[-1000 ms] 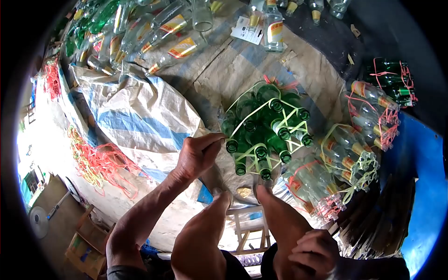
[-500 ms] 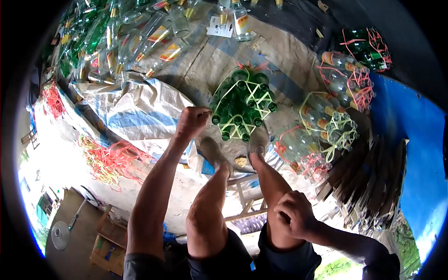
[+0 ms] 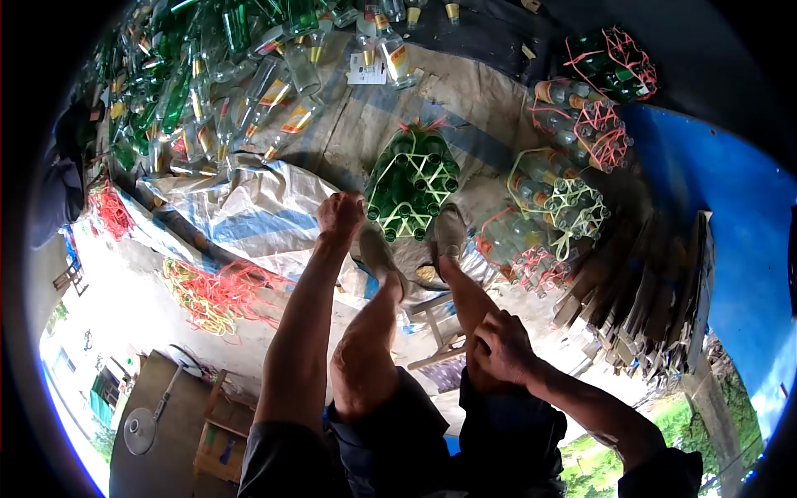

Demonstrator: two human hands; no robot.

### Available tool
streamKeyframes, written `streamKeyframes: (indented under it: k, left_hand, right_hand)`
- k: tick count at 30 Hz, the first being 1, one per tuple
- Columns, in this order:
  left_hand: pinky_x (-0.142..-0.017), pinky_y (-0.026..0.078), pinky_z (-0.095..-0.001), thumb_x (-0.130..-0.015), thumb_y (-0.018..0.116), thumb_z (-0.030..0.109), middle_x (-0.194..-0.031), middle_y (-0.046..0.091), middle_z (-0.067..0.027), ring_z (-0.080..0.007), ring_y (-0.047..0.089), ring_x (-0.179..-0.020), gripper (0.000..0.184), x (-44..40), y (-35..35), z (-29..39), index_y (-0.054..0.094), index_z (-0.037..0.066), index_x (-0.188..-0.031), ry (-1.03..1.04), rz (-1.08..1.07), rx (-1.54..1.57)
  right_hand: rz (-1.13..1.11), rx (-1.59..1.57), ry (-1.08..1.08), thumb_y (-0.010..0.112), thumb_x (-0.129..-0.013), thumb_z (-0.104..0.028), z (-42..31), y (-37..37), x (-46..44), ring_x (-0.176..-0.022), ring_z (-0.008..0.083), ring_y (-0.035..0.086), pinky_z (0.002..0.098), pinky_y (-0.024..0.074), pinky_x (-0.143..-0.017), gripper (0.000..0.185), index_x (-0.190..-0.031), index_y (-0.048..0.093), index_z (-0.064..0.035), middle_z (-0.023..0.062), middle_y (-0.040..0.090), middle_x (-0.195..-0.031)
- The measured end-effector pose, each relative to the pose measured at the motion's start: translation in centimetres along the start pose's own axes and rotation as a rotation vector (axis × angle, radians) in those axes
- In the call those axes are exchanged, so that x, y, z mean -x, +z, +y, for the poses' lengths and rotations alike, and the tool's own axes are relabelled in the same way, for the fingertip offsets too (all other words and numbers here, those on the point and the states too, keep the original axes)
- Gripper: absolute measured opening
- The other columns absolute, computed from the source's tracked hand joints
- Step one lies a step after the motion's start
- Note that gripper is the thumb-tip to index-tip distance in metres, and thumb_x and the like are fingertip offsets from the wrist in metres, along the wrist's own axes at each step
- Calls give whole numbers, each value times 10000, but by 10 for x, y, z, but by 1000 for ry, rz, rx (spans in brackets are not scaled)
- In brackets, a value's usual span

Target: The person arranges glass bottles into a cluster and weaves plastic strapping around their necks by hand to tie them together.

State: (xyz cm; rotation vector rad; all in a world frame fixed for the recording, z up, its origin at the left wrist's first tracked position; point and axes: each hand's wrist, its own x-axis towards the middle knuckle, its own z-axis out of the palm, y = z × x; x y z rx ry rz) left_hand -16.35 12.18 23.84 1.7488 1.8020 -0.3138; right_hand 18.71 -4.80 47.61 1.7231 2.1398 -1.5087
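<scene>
A bundle of green bottles point(image 3: 411, 187), bound with pale green strapping, stands on the sheet-covered floor just beyond my feet. My left hand point(image 3: 341, 214) is closed at the bundle's left side, by the strapping; what its fingers grip is too small to make out. Over my right knee rests my right hand point(image 3: 503, 344), its fingers curled; anything inside them is hidden. Red strapping point(image 3: 422, 126) shows at the bundle's far end.
Loose bottles point(image 3: 187, 91) lie heaped at the upper left. Tied bundles of clear bottles point(image 3: 544, 187) lie to the right, beside a stack of dark strips point(image 3: 635, 290). Red and yellow strapping point(image 3: 220, 290) is piled at the left. A low stool point(image 3: 436, 336) is between my legs.
The view has shifted, and the green bundle appears smaller and more upright between my feet. My left hand stays at its left side. My right hand remains by my knee.
</scene>
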Motion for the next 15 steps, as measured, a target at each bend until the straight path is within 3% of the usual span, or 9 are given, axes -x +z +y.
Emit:
streamKeyframes:
  k: [2, 5, 10, 13, 14, 15]
  left_hand:
    - [-803, 603, -544, -916, 662, 248, -939, 781, -186, -432, 754, -896, 185, -9, 31, -20, 837, 199, -952, 61, 121, -25]
    - [-775, 601, -558, -917, 666, 254, -886, 766, -189, -442, 748, -878, 170, -9, 4, -6, 806, 160, -903, 134, 95, 72]
    - [-792, 605, -536, -915, 680, 263, -886, 763, -190, -417, 754, -886, 173, -17, -20, 8, 782, 133, -865, 147, -96, -17]
    - [-799, 605, -534, -905, 695, 255, -906, 766, -198, -411, 756, -906, 161, -25, -18, 13, 781, 124, -869, 177, -98, -9]
    - [-799, 606, -535, -896, 706, 243, -897, 766, -197, -409, 759, -901, 154, -29, -17, 15, 781, 112, -862, 159, -153, -23]
    - [-825, 607, -523, -900, 710, 246, -909, 770, -193, -411, 760, -906, 171, -31, -12, 15, 781, 95, -861, 164, -130, -34]
  right_hand:
    - [-21, 37, 4, 739, -783, -129, -3, -2, -9, -923, 374, 622, 497, 510, -795, 124, -791, 633, -66, 131, 602, -892]
    - [-33, -33, 20, 726, -789, -133, -8, 5, -12, -886, 378, 622, 509, 507, -775, 110, -822, 642, -70, 129, 596, -875]
    - [-142, 53, 2, 717, -820, -128, -20, 13, -26, -926, 382, 643, 503, 531, -757, 137, -926, 683, -47, 146, 614, -981]
    - [-175, -64, 97, 714, -858, -75, -13, 25, -55, -951, 401, 675, 513, 549, -822, 275, -1132, 686, -74, 168, 648, -1001]
    - [-38, -142, 62, 709, -930, -94, -7, 32, -73, -1006, 400, 695, 504, 577, -851, 298, -1225, 669, -89, 196, 671, -1064]
    - [-43, -140, 67, 709, -930, -94, -9, 32, -74, -1006, 400, 695, 504, 577, -851, 298, -1225, 669, -89, 196, 671, -1064]
